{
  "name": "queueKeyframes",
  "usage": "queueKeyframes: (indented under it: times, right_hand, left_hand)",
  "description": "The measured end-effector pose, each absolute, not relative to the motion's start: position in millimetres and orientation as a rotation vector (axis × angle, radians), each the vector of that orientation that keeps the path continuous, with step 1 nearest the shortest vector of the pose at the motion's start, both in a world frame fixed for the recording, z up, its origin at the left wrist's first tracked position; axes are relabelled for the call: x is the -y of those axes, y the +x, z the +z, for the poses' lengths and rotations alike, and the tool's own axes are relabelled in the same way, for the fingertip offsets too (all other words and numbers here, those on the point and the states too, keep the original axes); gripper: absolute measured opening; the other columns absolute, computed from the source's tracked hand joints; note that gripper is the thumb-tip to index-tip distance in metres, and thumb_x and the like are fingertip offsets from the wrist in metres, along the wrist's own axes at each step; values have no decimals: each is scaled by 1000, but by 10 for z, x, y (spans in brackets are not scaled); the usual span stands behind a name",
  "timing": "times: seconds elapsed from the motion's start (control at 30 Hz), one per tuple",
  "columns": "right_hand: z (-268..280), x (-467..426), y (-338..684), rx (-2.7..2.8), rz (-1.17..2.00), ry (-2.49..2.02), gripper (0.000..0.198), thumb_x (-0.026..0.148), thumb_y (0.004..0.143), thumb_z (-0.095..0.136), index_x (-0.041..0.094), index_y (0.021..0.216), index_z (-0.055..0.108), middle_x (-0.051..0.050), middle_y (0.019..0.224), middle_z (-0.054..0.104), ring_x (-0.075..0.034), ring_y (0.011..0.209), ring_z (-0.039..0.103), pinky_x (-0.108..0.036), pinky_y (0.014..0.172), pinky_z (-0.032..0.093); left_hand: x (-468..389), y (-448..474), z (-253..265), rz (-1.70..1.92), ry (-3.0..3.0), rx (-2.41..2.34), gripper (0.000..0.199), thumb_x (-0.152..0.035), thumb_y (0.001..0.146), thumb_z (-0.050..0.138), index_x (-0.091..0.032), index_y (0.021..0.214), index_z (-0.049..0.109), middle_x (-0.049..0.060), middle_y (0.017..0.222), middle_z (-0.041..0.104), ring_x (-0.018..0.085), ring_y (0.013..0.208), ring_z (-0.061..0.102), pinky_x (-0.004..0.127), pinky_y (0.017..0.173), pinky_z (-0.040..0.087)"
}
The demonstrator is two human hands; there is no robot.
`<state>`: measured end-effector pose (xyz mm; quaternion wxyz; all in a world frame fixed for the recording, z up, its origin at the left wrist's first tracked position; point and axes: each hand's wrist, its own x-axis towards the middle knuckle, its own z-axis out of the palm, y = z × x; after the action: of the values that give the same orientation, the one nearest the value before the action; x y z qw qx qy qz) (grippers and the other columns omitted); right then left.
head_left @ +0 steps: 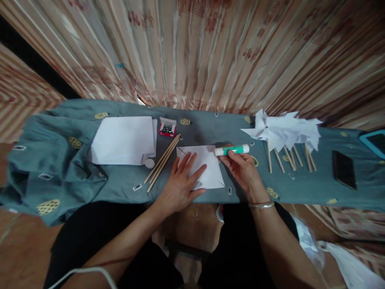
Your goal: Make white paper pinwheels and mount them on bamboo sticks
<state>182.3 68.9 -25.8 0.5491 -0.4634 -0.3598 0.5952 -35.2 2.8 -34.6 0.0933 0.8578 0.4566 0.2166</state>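
My left hand (183,184) lies flat with fingers spread on a square of white paper (210,170), which has slits running in from its corners. Between the fingers of my right hand (243,170) is a green and white glue stick (234,150), held sideways with its white tip over the paper's upper right corner. A small round white cap (149,163) rests left of the paper. Between cap and paper lie several thin wooden sticks (162,164), set at a slant.
A stack of white paper (123,140) lies on the left, beside a small red box (167,127) of dark metal pieces. Several paper pinwheels on sticks (288,130) are piled at right. Beyond them are a dark phone (344,169) and a blue-edged device (374,142). A pleated curtain (192,56) hangs behind the cloth-covered surface.
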Motion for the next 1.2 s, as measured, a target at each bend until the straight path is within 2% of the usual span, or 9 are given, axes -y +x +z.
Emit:
queueKeyframes:
  times: [0.1,0.2,0.3,0.4,0.53,0.6,0.73,0.93,1.2]
  right_hand:
    - [-257,-683,1762,714,1523,-1050,23,30,63,86,20,78,72,2,79,75,-12,76,71,-24,81,59]
    - [-248,-672,1711,664,1610,-990,24,32,62,87,19,77,72,1,78,75,-12,74,71,-22,78,59]
    - [-238,-656,1668,655,1688,-954,22,32,64,86,19,74,72,0,79,76,-11,73,70,-20,75,59]
    - [-221,-616,1610,643,1739,-940,20,29,63,86,18,74,73,0,78,76,-10,68,69,-18,70,58]
    - [-147,-495,1490,600,1825,-925,25,23,58,88,18,78,74,1,70,75,-10,59,69,-18,62,58]
    - [-84,-410,1420,575,1888,-895,28,22,55,89,18,78,73,0,70,75,-13,61,71,-19,63,60]
    - [41,-261,1295,520,1976,-816,34,18,54,89,19,82,71,0,76,77,-16,69,75,-21,67,61]
    - [82,-190,1219,564,1991,-816,35,17,56,88,18,85,69,1,74,76,-16,67,75,-20,66,61]
    - [86,-181,1245,673,1958,-885,35,19,56,88,18,85,69,2,77,75,-13,67,73,-20,68,59]
  left_hand:
    - [-45,-598,-224,782,2536,-1494,49,-38,93,50,-18,138,44,17,145,42,30,137,35,54,112,27]
    - [-91,-978,-194,906,2373,-1861,39,-33,90,55,-19,125,57,14,125,58,30,116,53,51,99,42]
    - [-122,-1303,-241,809,2237,-1925,36,-35,83,62,-18,115,65,14,116,62,30,104,58,47,90,49]
    - [-120,-1419,-258,783,2083,-1869,31,-33,84,57,-17,108,69,12,106,67,27,98,62,42,88,51]
    - [-82,-1270,-139,1124,1655,-1791,31,-39,79,64,-20,102,71,7,101,69,20,84,66,33,81,53]
    - [-50,-1117,-66,1280,1327,-1625,35,-39,72,72,-19,100,71,5,93,72,19,82,66,31,80,53]
    - [17,-804,-1,1292,856,-1215,40,-31,57,85,-17,93,72,4,92,75,19,82,69,33,83,55]
    - [75,-649,39,1276,674,-1030,36,-20,54,87,-19,87,74,0,87,76,15,83,69,28,83,56]
    - [115,-693,87,1262,715,-1036,34,-19,56,87,-19,88,75,0,87,76,14,80,69,25,79,56]
